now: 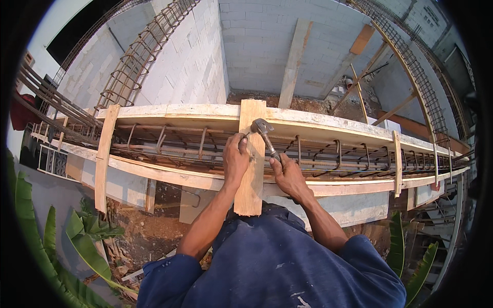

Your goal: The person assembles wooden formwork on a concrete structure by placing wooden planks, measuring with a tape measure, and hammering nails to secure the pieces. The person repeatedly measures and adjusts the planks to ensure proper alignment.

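My right hand (290,178) is closed around the handle of a claw hammer (268,137). The hammer's metal head lies over a short wooden plank (251,174), close to the fingertips of my left hand (235,158). That hand is closed at the plank's left edge, thumb and fingers pinched together; whatever small thing they hold is too hard to make out. The plank runs crosswise over two long formwork boards, the far board (190,111) and the near board (334,189). Between the boards lies a rusty rebar cage (203,143).
Other wooden cross-pieces span the formwork, one at left (106,154) and one at right (397,164). Beyond stands a pale block wall (257,56) with a leaning board (296,61). Rebar columns (136,66) rise at the far left. Banana leaves (84,246) grow below left.
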A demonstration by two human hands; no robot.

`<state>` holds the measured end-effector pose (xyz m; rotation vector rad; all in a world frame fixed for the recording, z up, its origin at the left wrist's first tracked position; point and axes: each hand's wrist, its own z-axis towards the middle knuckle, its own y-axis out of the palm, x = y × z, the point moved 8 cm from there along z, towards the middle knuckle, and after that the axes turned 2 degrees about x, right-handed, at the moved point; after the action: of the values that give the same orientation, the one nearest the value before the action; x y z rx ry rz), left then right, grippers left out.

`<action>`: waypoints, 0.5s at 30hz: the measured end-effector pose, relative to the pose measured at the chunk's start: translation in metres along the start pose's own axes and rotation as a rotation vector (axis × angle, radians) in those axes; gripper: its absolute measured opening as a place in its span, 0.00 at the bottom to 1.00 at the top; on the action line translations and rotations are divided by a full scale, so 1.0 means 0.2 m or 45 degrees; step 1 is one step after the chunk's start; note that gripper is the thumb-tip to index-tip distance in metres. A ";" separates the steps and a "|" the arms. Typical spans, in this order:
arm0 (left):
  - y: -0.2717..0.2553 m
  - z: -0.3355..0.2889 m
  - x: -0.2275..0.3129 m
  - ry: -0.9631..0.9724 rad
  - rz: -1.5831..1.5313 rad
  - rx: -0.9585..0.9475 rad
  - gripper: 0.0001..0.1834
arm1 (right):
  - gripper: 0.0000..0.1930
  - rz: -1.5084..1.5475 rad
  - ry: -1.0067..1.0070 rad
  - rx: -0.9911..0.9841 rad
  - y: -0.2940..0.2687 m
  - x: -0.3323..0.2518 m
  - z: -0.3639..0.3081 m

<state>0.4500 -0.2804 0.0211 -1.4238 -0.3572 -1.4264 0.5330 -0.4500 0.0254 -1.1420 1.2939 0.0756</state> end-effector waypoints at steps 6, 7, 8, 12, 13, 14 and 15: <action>0.08 -0.04 -0.01 -0.033 0.026 -0.028 0.12 | 0.23 0.123 0.088 0.032 -0.05 0.05 -0.04; 0.09 -0.04 -0.01 -0.057 -0.002 -0.038 0.11 | 0.23 0.133 0.048 0.014 -0.06 0.04 -0.04; 0.08 -0.03 -0.01 -0.059 -0.031 -0.032 0.11 | 0.23 0.123 0.045 0.011 -0.06 0.05 -0.04; -0.07 0.07 0.09 0.167 0.124 0.405 0.10 | 0.24 0.154 0.020 0.006 -0.05 0.07 -0.03; -0.02 0.15 0.06 0.077 -0.095 0.285 0.10 | 0.24 0.180 0.035 0.007 -0.04 0.09 -0.03; 0.04 0.23 0.04 -0.016 -0.314 0.165 0.10 | 0.24 0.215 0.029 0.014 -0.04 0.09 -0.03; 0.10 0.30 0.04 -0.033 -0.562 0.077 0.10 | 0.24 0.249 0.045 0.010 -0.03 0.10 -0.03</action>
<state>0.5002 -0.2443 0.0334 -1.3671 -0.7604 -1.7314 0.5399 -0.4675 0.0147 -1.0116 1.4339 0.1956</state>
